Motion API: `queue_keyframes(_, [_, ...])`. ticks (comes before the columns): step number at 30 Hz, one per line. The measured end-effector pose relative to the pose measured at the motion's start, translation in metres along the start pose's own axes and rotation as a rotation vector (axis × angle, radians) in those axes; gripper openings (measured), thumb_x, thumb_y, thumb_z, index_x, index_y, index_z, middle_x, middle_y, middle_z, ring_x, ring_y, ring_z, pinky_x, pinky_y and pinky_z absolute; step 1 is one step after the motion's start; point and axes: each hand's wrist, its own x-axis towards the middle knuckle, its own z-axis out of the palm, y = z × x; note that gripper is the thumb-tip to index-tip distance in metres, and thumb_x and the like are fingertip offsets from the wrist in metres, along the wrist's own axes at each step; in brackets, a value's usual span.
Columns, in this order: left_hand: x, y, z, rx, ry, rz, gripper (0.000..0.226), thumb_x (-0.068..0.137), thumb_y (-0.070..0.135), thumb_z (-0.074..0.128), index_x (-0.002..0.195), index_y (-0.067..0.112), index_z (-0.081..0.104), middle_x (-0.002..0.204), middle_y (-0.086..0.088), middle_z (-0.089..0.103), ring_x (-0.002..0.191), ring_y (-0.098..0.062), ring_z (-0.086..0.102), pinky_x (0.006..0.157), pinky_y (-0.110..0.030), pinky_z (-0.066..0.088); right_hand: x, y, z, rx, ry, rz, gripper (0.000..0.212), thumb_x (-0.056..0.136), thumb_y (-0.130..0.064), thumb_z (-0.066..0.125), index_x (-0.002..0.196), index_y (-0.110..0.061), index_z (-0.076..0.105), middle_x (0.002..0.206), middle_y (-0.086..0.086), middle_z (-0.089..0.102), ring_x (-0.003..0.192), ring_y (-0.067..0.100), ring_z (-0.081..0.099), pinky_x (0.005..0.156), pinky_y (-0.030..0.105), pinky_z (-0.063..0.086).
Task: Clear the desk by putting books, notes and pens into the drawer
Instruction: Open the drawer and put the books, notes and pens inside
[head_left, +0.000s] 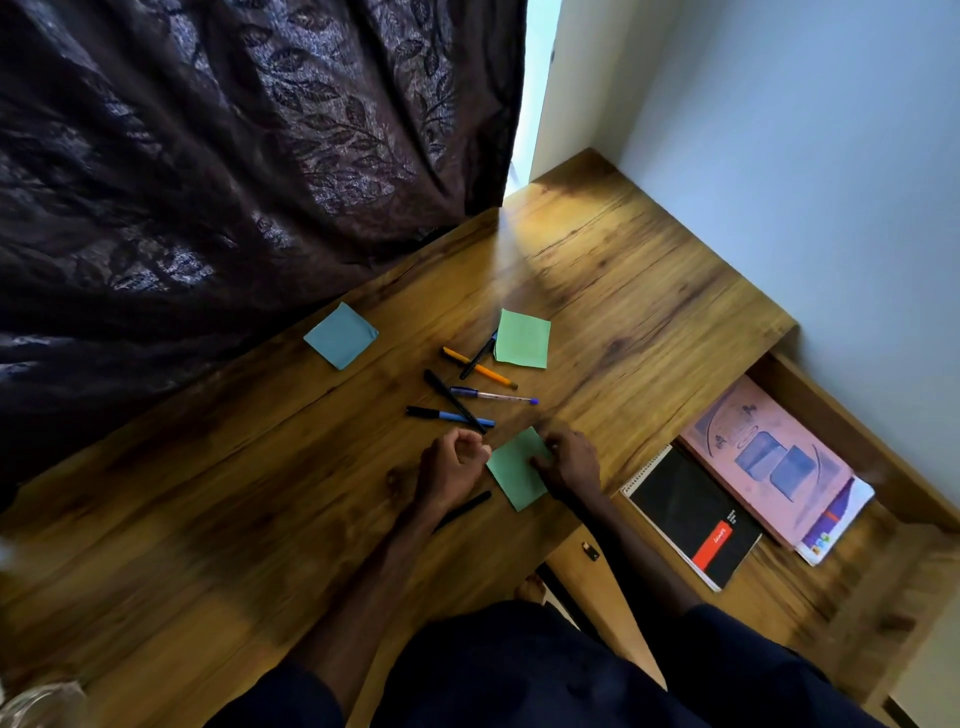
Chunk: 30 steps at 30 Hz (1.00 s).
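Fingers (541, 460) of the right hand (569, 462) curl over the right edge of the near green note (514, 475), thumb on top, pinching it; note lies flat on the table (623, 291) at the front edge, beside the open drawer (841, 415). Left hand (452, 465) sits just left of the note, fingers curled in (whether they pinch anything, cannot tell); a black pen (466, 510) lies under its wrist. Behind the hands, a loose cluster: blue pen (449, 415), long black pen (454, 401), clear pen (496, 396), orange pen (480, 369) crossed by a short black pen (478, 357); far green note (522, 339) touching that one; blue note (340, 336) well apart near the curtain (208, 156). Drawer holds a black spiral notebook (693, 514) and a pink book (769, 457), side by side.
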Motion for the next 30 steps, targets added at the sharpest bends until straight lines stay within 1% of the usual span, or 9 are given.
queue_keyframes(3, [0.003, 0.007, 0.001, -0.051, 0.015, -0.012, 0.054, 0.085, 0.050, 0.073, 0.128, 0.022, 0.057, 0.114, 0.010, 0.061, 0.096, -0.007, 0.063, 0.083, -0.033, 0.059, 0.000, -0.017, -0.031, 0.387, -0.149, 0.020, 0.018, 0.098, -0.027, 0.061, 0.109, -0.014, 0.068, 0.106, 0.003, 0.069, 0.089, 0.015, 0.065, 0.058, 0.012, 0.044])
queue_keyframes(7, [0.018, 0.021, -0.003, -0.180, -0.017, 0.020, 0.044, 0.087, 0.048, 0.072, 0.119, 0.018, 0.067, 0.108, 0.003, 0.072, 0.092, -0.013, 0.072, 0.077, -0.045, 0.064, 0.012, -0.034, -0.065, 0.616, -0.327, 0.022, 0.024, 0.099, -0.028, 0.059, 0.113, -0.010, 0.068, 0.108, 0.008, 0.070, 0.094, 0.018, 0.069, 0.069, 0.027, 0.057])
queue_keyframes(10, [0.029, 0.034, -0.013, -0.282, 0.020, 0.048, 0.032, 0.090, 0.036, 0.073, 0.113, 0.014, 0.072, 0.100, -0.002, 0.076, 0.088, -0.015, 0.075, 0.068, -0.041, 0.064, 0.039, -0.049, -0.075, 0.586, -0.382, -0.010, 0.032, 0.099, -0.036, 0.058, 0.117, -0.012, 0.068, 0.109, 0.008, 0.070, 0.093, 0.022, 0.066, 0.079, 0.037, 0.056])
queue_keyframes(12, [0.037, 0.041, -0.023, -0.334, 0.067, 0.050, 0.028, 0.091, 0.033, 0.073, 0.111, 0.013, 0.072, 0.098, -0.002, 0.077, 0.088, -0.016, 0.075, 0.061, -0.035, 0.063, 0.065, -0.065, -0.081, 0.517, -0.207, -0.054, 0.033, 0.098, -0.039, 0.060, 0.115, -0.012, 0.071, 0.107, 0.006, 0.073, 0.090, 0.018, 0.067, 0.074, 0.035, 0.055])
queue_keyframes(14, [0.045, 0.040, -0.032, -0.350, 0.088, 0.046, 0.023, 0.091, 0.034, 0.072, 0.104, 0.015, 0.073, 0.095, -0.004, 0.077, 0.086, -0.019, 0.076, 0.061, -0.039, 0.063, 0.097, -0.075, -0.086, 0.286, 0.063, -0.103, 0.033, 0.091, -0.035, 0.070, 0.113, -0.012, 0.073, 0.110, 0.006, 0.074, 0.095, 0.019, 0.070, 0.080, 0.036, 0.055])
queue_keyframes(16, [0.049, 0.037, -0.041, -0.344, 0.093, 0.024, 0.029, 0.089, 0.039, 0.072, 0.106, 0.016, 0.073, 0.096, -0.004, 0.078, 0.085, -0.018, 0.076, 0.060, -0.038, 0.062, 0.127, -0.081, -0.086, 0.062, 0.155, -0.163, 0.047, 0.083, -0.032, 0.077, 0.123, -0.009, 0.065, 0.121, 0.011, 0.068, 0.109, 0.027, 0.064, 0.090, 0.038, 0.051])
queue_keyframes(19, [0.049, 0.032, -0.045, -0.340, 0.106, 0.008, 0.038, 0.088, 0.044, 0.071, 0.113, 0.015, 0.073, 0.098, -0.003, 0.078, 0.086, -0.016, 0.076, 0.056, -0.030, 0.057, 0.159, -0.084, -0.081, -0.180, 0.041, -0.250, 0.083, 0.079, -0.031, 0.081, 0.145, -0.005, 0.038, 0.143, 0.019, 0.046, 0.130, 0.039, 0.043, 0.105, 0.045, 0.040])
queue_keyframes(21, [0.049, 0.030, -0.044, -0.335, 0.112, -0.005, 0.035, 0.090, 0.041, 0.071, 0.113, 0.014, 0.073, 0.096, -0.003, 0.078, 0.085, -0.017, 0.076, 0.056, -0.029, 0.055, 0.168, -0.084, -0.078, -0.333, -0.013, -0.263, 0.091, 0.078, -0.035, 0.082, 0.148, -0.007, 0.031, 0.145, 0.021, 0.038, 0.131, 0.043, 0.039, 0.104, 0.049, 0.040])
queue_keyframes(30, [0.042, 0.028, -0.022, -0.351, 0.079, -0.104, 0.026, 0.092, 0.039, 0.070, 0.109, 0.019, 0.072, 0.097, -0.002, 0.078, 0.087, -0.017, 0.075, 0.057, -0.026, 0.054, 0.143, -0.027, -0.073, -0.164, 0.013, 0.002, 0.070, 0.064, -0.054, 0.086, 0.113, -0.016, 0.054, 0.119, 0.012, 0.053, 0.113, 0.031, 0.046, 0.084, 0.038, 0.036])
